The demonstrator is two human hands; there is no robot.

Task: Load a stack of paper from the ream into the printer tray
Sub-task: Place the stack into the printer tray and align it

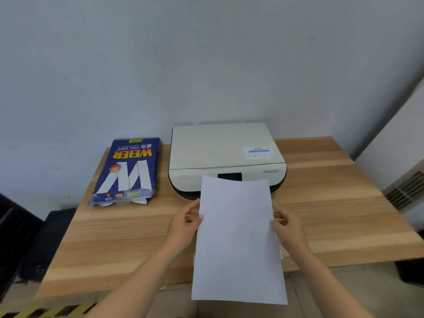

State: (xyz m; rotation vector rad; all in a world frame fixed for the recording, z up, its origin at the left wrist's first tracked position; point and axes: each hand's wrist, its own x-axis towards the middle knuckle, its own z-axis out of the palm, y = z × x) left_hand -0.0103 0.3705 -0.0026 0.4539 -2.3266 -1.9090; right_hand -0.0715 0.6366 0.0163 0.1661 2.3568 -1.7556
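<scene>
A white paper stack hangs above the table's front half, its far edge overlapping the front of the white printer. My left hand pinches its left edge and my right hand pinches its right edge. The printer's tray is hidden behind the sheets. A blue ream pack, torn open at its near end, lies flat to the left of the printer.
Everything rests on a wooden table pushed against a pale wall. A black bag sits on the floor at the left. A vent grille is at the right, and yellow-black striped tape runs along the bottom left.
</scene>
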